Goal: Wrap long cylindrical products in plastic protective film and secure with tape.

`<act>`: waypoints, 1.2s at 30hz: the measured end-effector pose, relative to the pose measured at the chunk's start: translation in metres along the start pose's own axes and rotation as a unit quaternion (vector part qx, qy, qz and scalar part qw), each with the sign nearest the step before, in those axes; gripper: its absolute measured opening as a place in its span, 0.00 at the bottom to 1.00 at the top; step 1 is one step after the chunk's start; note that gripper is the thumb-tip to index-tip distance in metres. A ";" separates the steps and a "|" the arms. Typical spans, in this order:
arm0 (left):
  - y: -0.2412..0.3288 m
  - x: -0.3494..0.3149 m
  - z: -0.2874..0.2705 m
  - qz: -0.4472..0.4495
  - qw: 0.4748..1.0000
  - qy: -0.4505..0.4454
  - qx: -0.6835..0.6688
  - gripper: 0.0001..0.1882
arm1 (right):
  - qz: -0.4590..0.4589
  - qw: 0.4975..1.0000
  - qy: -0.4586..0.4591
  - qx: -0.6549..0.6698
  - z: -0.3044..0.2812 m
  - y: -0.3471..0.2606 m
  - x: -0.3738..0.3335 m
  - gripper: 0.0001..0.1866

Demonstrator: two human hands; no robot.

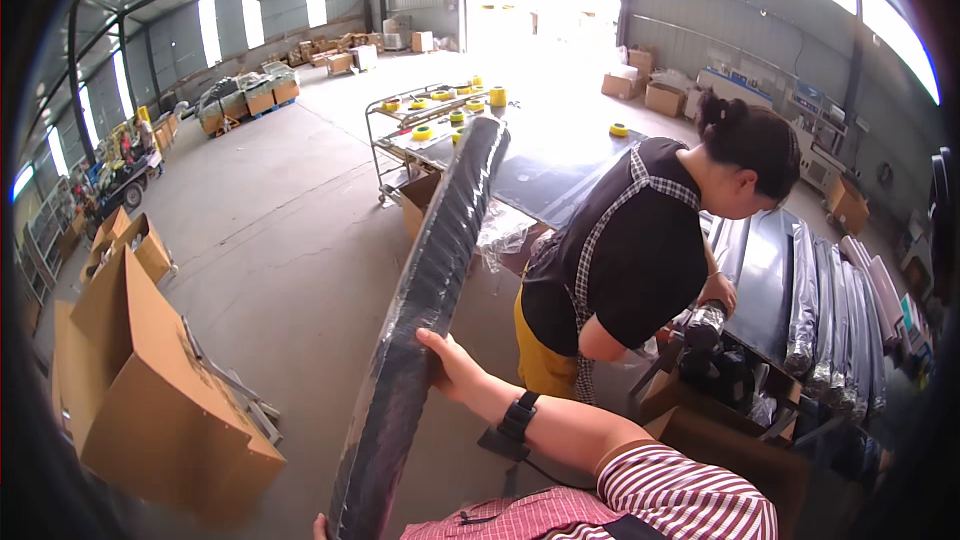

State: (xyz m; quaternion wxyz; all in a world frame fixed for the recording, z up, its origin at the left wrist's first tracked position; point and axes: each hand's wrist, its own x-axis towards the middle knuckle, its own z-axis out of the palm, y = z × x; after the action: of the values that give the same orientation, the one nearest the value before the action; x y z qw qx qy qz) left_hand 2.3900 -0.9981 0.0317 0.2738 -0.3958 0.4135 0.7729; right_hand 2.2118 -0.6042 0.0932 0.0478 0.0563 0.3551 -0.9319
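Observation:
A long dark roll (420, 290), wrapped in shiny clear plastic film, stands tilted in front of me, its top leaning right. My right hand (452, 365) grips it at about mid-length, thumb against the near side; the other fingers are hidden behind. At the bottom edge of the picture, a fingertip of my left hand (320, 528) shows against the roll's lower end; the rest of that hand is out of view. To my right, a co-worker bends over a table, one hand on a similar wrapped roll (706, 323).
Several wrapped rolls (830, 315) lie side by side at the right. Beyond the co-worker, yellow tape rolls (475, 105) sit on a dark-topped table (545, 175) and a metal rack (375, 135). An open carton (170, 390) stands at the left.

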 end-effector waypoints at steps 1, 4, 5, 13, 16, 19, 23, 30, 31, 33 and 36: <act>0.011 0.007 0.008 0.013 0.999 -0.043 0.004 0.30 | 0.021 0.999 0.029 0.023 -0.009 -0.003 0.016 0.32; 0.048 0.034 0.063 0.054 0.993 -0.104 0.026 0.31 | 0.020 0.995 0.079 0.065 -0.050 -0.022 0.061 0.29; 0.059 0.037 0.093 0.056 0.993 -0.102 0.026 0.31 | 0.023 0.993 0.076 0.088 -0.072 -0.026 0.075 0.29; 0.133 0.122 0.218 0.065 0.972 -0.189 0.121 0.31 | -0.030 0.972 0.166 0.162 -0.147 -0.106 0.174 0.39; 0.163 0.152 0.272 0.046 0.961 -0.206 0.182 0.32 | -0.038 0.957 0.219 0.186 -0.170 -0.134 0.205 0.42; 0.183 0.200 0.341 0.011 0.961 -0.185 0.205 0.31 | -0.102 0.935 0.280 0.193 -0.199 -0.161 0.221 0.39; 0.175 0.279 0.413 -0.044 0.939 -0.232 0.248 0.32 | -0.063 0.883 0.435 -0.165 -0.270 -0.145 0.244 0.30; 0.135 0.348 0.640 -0.063 0.880 -0.337 0.328 0.39 | 0.025 0.930 0.253 -0.264 -0.171 -0.165 0.124 0.27; 0.121 0.359 0.676 -0.074 0.874 -0.342 0.338 0.39 | 0.011 0.925 0.292 -0.244 -0.167 -0.166 0.104 0.27; 0.095 0.377 0.739 -0.075 0.874 -0.363 0.313 0.38 | 0.065 0.878 0.221 -0.420 -0.157 -0.163 0.061 0.28; 0.075 0.437 0.810 -0.114 0.828 -0.446 0.320 0.40 | 0.118 0.849 0.270 -0.439 -0.152 -0.128 0.006 0.30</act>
State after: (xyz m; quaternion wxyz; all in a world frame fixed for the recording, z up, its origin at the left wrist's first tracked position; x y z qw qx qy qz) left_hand 1.7868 -0.3010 -0.0242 0.6258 0.0581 0.4227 0.6529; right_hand 2.2004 -0.4082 0.0637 0.0791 0.3199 0.7171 -0.6142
